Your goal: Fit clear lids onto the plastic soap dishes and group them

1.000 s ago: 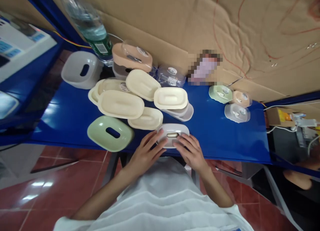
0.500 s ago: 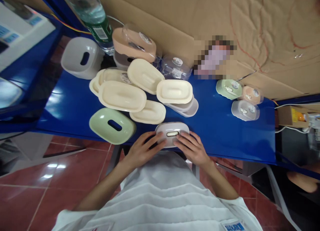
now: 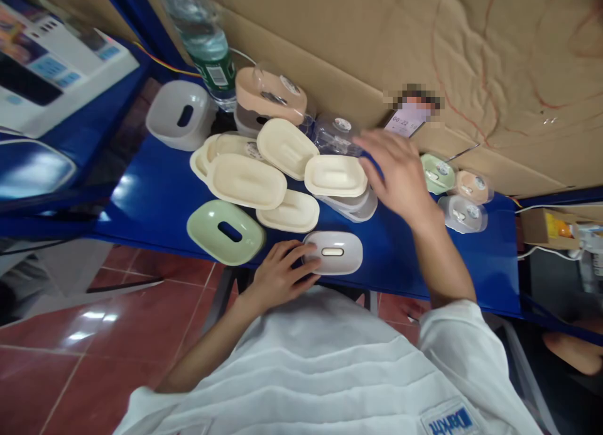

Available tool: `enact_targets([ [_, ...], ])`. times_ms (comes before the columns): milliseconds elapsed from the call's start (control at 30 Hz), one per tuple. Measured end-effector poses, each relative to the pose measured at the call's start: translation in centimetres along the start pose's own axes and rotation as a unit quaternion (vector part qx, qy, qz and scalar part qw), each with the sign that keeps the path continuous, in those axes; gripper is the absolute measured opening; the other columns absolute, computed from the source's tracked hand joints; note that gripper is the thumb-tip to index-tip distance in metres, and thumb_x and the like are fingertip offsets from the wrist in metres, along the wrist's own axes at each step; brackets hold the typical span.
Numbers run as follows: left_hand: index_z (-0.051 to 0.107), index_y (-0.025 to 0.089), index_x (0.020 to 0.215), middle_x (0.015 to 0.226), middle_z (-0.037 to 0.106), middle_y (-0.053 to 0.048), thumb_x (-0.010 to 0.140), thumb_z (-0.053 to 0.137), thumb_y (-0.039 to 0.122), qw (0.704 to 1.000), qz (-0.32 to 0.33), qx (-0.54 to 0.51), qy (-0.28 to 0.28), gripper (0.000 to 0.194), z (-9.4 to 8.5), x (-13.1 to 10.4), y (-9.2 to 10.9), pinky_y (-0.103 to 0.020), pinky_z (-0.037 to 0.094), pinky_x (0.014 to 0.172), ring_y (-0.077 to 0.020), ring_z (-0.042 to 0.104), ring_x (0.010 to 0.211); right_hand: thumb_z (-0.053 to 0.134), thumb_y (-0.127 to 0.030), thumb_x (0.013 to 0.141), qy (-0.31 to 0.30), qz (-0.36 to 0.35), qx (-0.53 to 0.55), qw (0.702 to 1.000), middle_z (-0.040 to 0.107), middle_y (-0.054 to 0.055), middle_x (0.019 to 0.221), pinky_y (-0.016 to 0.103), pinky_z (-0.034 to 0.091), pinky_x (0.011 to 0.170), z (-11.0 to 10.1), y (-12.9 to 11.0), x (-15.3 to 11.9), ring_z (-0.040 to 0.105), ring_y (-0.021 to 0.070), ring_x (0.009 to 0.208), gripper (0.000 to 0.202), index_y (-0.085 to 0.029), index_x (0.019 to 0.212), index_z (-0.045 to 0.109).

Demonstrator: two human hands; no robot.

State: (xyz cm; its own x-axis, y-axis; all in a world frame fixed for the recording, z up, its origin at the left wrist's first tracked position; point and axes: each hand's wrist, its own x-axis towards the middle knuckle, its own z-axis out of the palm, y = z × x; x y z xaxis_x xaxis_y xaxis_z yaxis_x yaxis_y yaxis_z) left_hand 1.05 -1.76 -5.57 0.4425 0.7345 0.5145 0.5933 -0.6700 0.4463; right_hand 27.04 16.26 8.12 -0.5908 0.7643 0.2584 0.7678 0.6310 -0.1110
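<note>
Above the blue table [image 3: 400,278], the right hand [image 3: 393,171] is open, fingertips by the clear covers [image 3: 333,135], contact unclear. The left hand [image 3: 281,273], well apart, rests loosely spread fingers on the pale grey holder [image 3: 347,260] near the table's front edge, slotted side up, long axis left-right.

The person wears a white short-sleeved shirt [image 3: 330,366], creased across its front. On the shirt's right side sits a patch with blue lettering [image 3: 452,418]; on its left, another patch [image 3: 191,429] partly shows.
</note>
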Motion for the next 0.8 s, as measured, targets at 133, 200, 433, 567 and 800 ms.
enact_targets([
  [133,0.078,0.028,0.119,0.132,0.076,-0.007,0.094,0.081,0.029,1.0,-0.023,0.0,0.001,0.025,0.1,-0.2,0.2,-0.042,0.059,0.101,-0.0288,0.065,0.123,0.061,-0.046,0.108,-0.097,0.07,-0.041,0.992,0.045,0.025,0.169,0.068,0.035,0.125,3.6,2.1,7.6,0.045,0.0428,0.156,0.072,-0.011,0.167,0.041],
  [200,0.078,0.028,0.12,0.133,0.076,-0.007,0.094,0.08,0.029,1.0,-0.026,-0.006,0.0,0.026,0.1,-0.3,0.2,-0.043,0.059,0.102,-0.0292,0.065,0.124,0.068,-0.047,0.103,-0.131,0.1,-0.018,0.986,0.044,0.025,0.17,0.073,0.037,0.122,5.8,3.1,9.0,0.045,0.0456,0.155,0.077,-0.014,0.167,0.042],
  [433,0.077,0.027,0.122,0.135,0.076,-0.007,0.096,0.079,0.029,1.0,-0.002,0.003,0.01,0.027,0.1,-0.6,0.0,-0.044,0.059,0.1,-0.0307,0.066,0.122,0.074,-0.039,0.1,-0.105,0.093,0.101,0.985,0.065,0.017,0.152,0.046,0.048,0.121,6.6,5.4,9.8,0.065,0.029,0.136,0.063,-0.011,0.154,0.06],
  [567,0.073,0.027,0.127,0.133,0.076,-0.008,0.097,0.078,0.027,1.0,-0.002,-0.013,0.0,0.031,-0.2,-0.5,-0.1,-0.044,0.06,0.101,-0.0293,0.068,0.122,0.07,-0.036,0.105,-0.003,0.063,0.074,0.995,0.056,0.017,0.163,0.05,0.035,0.133,3.2,2.5,5.4,0.048,0.0312,0.156,0.058,-0.014,0.158,0.058],
  [800,0.053,0.025,0.15,0.147,0.062,-0.018,0.096,0.08,0.034,0.99,-0.103,-0.085,0.034,0.061,0.3,-1.2,-0.3,-0.042,0.067,0.1,-0.0293,0.069,0.132,0.071,-0.031,0.104,0.086,0.019,0.101,0.991,0.042,0.006,0.175,0.061,0.043,0.129,3.2,-7.2,-12.8,0.036,0.0346,0.164,0.075,-0.037,0.171,0.037],
])
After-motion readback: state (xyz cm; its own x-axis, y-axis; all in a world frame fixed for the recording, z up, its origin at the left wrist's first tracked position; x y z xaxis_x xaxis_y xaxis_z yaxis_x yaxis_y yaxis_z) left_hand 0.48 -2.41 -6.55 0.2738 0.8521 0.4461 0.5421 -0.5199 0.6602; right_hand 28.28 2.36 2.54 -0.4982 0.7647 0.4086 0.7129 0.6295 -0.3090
